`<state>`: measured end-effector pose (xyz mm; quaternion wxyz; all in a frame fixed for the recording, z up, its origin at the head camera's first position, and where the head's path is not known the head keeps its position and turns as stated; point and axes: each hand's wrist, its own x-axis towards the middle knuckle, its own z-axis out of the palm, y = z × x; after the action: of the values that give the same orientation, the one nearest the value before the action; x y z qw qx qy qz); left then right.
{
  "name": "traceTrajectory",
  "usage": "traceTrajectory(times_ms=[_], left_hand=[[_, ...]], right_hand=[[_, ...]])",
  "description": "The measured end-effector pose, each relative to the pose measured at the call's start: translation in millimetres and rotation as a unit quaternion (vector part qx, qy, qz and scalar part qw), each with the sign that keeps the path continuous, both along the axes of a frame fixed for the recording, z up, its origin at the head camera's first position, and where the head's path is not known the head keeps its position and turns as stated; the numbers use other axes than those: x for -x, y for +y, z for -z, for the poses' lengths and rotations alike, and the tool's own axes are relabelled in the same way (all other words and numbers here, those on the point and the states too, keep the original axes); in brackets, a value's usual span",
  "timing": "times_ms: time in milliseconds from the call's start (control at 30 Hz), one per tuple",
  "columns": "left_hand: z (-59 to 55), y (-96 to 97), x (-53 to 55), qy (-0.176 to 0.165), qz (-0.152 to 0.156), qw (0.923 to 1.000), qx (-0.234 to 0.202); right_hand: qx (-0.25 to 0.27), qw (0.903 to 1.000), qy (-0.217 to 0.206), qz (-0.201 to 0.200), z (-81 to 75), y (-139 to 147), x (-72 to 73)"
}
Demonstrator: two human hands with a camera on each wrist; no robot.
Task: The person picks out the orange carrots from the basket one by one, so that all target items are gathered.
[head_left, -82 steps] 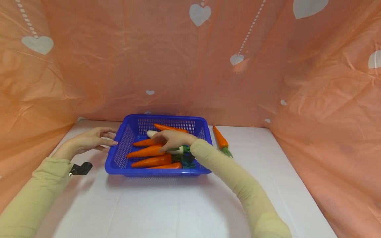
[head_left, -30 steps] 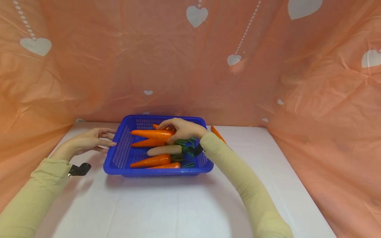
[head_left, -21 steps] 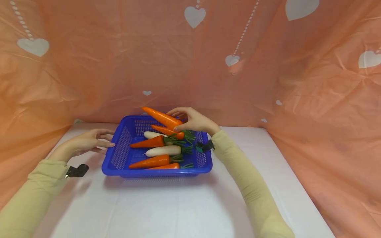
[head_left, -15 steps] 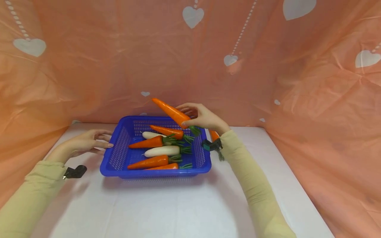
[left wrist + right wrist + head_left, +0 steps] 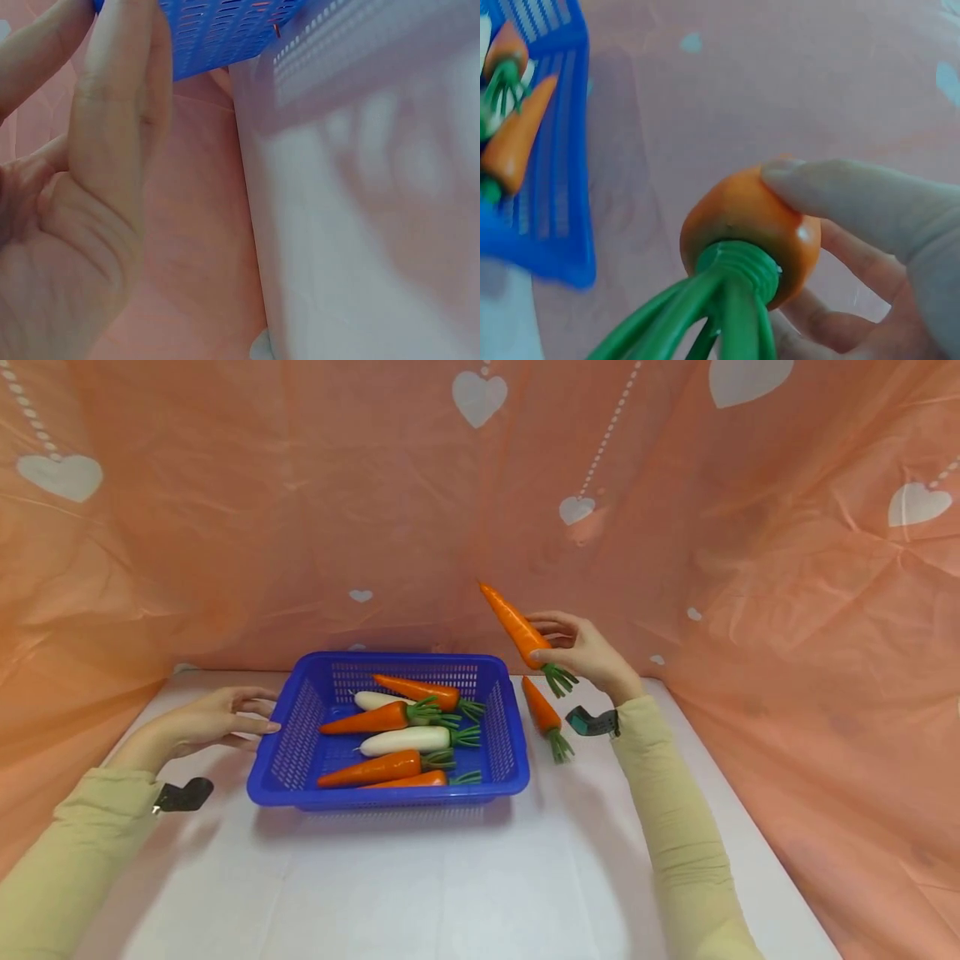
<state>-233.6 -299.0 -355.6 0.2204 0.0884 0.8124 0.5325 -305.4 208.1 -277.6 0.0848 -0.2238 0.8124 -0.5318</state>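
Observation:
My right hand holds an orange carrot by its thick end, thumb on one side and fingers on the other. The carrot is in the air right of the blue basket, tip up and left, green stalks toward the right wrist camera. Below it a second carrot lies on the table beside the basket. My left hand is at the basket's left side, relaxed fingers reaching to the rim; in the left wrist view the fingers meet the blue wall.
Inside the basket lie several carrots and two white radishes, stalks toward the right. White cloth covers the table. An orange curtain with white hearts stands behind and at both sides.
My right hand picked a carrot out of the basket, lifted it and carried it right, past the basket's right rim. The left hand has stayed at the left rim.

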Motion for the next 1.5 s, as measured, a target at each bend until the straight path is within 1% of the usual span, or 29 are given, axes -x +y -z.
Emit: traceTrajectory(times_ms=[33, 133, 300, 400, 533, 733, 900, 1000, 1133, 1233, 1433, 1500], left_hand=[[-0.1, -0.3, -0.5, 0.001, -0.001, 1.0000, 0.003], [-0.3, -1.2, -1.7, 0.002, -0.001, 1.0000, 0.006], [0.1, -2.5, -2.1, -0.001, 0.003, 1.0000, -0.002], [0.5, -3.4, -1.9, -0.001, 0.003, 1.0000, -0.005], [-0.2, -4.1, -2.1, 0.001, 0.000, 1.0000, 0.000], [-1.0, -3.4, -1.4, 0.002, -0.001, 1.0000, -0.001], [-0.4, -2.5, -0.5, 0.001, -0.003, 1.0000, -0.001], [-0.1, -1.6, -0.3, 0.002, -0.001, 1.0000, -0.002], [0.6, -1.1, 0.1, 0.004, 0.000, 1.0000, 0.000], [1.1, -0.8, 0.3, 0.004, 0.001, 1.0000, 0.000], [1.8, -0.2, 0.5, 0.004, 0.005, 1.0000, -0.001], [2.3, 0.2, 0.5, 0.004, 0.004, 1.0000, -0.002]], right_hand=[[0.003, 1.0000, -0.004, 0.008, 4.7, 6, 3.2], [-0.003, 0.9993, -0.013, 0.035, 15.3, 21, 7.0], [-0.025, 0.9965, -0.027, 0.075, 31.5, 43, 8.5], [-0.028, 0.9951, -0.039, 0.086, 42.1, 56, 9.3], [-0.029, 0.9941, -0.050, 0.092, 56.1, 73, 11.0], [-0.038, 0.9924, -0.060, 0.101, 73.6, 89, 11.1], [-0.058, 0.9891, -0.065, 0.119, 87.0, 95, 12.7], [-0.060, 0.9864, -0.079, 0.131, 94.6, 95, 14.5], [-0.061, 0.9851, -0.097, 0.128, 104.6, 95, 17.3], [-0.071, 0.9835, -0.107, 0.127, 111.6, 94, 18.4], [-0.095, 0.9763, -0.129, 0.145, 124.9, 91, 19.8], [-0.096, 0.9746, -0.134, 0.151, 128.9, 90, 20.1]])
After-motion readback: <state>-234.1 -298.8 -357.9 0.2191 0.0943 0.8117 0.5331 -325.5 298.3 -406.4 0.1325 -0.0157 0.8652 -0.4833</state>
